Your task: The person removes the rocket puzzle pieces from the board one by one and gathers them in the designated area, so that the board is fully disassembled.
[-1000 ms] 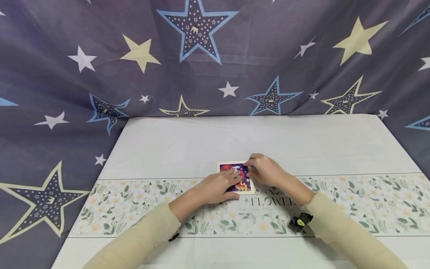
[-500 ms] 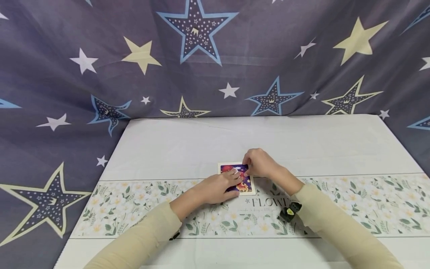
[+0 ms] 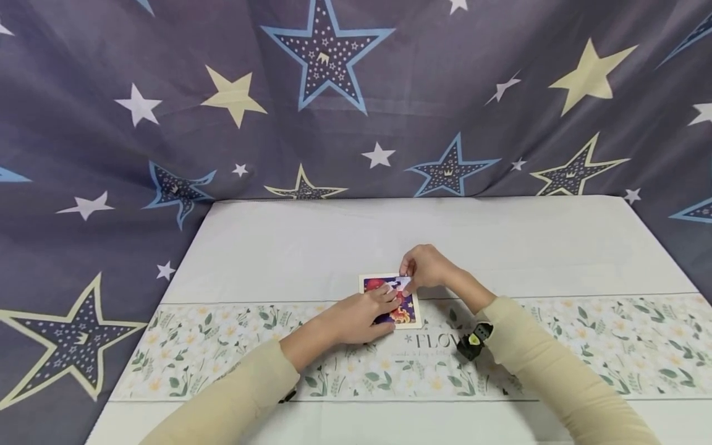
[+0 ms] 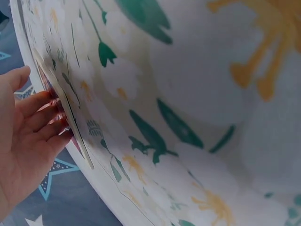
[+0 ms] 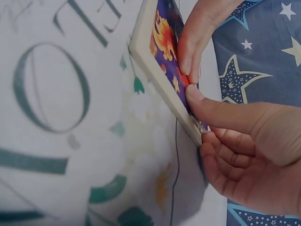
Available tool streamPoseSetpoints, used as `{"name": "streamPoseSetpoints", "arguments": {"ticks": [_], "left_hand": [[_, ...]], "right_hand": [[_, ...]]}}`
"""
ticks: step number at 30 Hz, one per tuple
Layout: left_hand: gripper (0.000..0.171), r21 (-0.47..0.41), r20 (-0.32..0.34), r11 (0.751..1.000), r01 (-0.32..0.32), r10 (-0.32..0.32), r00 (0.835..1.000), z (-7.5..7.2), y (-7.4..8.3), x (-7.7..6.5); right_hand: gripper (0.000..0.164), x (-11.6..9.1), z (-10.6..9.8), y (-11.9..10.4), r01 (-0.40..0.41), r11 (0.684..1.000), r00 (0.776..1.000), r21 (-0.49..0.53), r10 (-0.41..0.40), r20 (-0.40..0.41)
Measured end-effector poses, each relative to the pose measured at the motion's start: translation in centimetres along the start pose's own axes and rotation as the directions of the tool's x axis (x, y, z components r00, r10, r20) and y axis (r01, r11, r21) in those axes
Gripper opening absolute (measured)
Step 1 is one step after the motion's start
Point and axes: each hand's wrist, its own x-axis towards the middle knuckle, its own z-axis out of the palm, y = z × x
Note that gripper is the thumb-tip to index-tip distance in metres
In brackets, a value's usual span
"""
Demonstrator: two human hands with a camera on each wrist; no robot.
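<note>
Inward over the board's (image 3: 409, 306) far right corner goes my right hand (image 3: 427, 267), a touch further across than a second ago, and look, a pale patch (image 3: 403, 282) now shows right by its fingertips. My left hand (image 3: 360, 316) stays put, covering the board's left part. So, the fingers: on the left they're nearly straight, tips pressing on the face of the board, thumb spread away toward its near edge. On the right they're bent and pinching at that far corner, thumb on the picture, the other tips curled against the outer side of the pale rim; whether a loose bit sits between them, I can't tell. And the board itself? Face up on the cloth (image 3: 500, 247), pale rim all round, red and purple picture with orange flame shapes toward the near side, yellow stars along the right. Just nearer than the board, dark lettering (image 3: 439, 340) runs across the cloth, flowers printed to either side. My right sleeve (image 3: 562, 364) comes in from the board's near right, a black device (image 3: 473, 343) at its cuff; my left sleeve (image 3: 233, 389) from its near left. Well beyond the board hangs the starry curtain (image 3: 194, 37).
</note>
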Motion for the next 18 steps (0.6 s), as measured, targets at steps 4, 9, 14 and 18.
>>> {"name": "streamPoseSetpoints", "arguments": {"ticks": [4,9,14,18], "left_hand": [[0.052,-0.012,0.009,1.0,-0.002,0.002,1.0,-0.17,-0.03,-0.07],[0.051,-0.028,0.037,1.0,0.007,-0.006,0.999,-0.4,0.06,-0.05],[0.051,-0.03,0.043,0.999,0.019,-0.018,0.999,-0.5,0.09,-0.06],[0.05,-0.019,0.043,1.0,0.025,-0.024,0.999,-0.55,0.13,-0.01]], "right_hand": [[0.026,-0.14,0.14,0.02,0.019,1.0,1.0,0.017,-0.019,-0.007],[0.023,-0.36,0.18,0.24,0.017,0.999,0.999,0.049,-0.015,-0.034],[0.019,-0.5,0.29,0.27,-0.032,0.992,0.997,0.119,0.04,-0.067],[0.016,-0.76,0.35,0.24,-0.053,0.984,0.992,0.168,0.072,-0.107]]}}
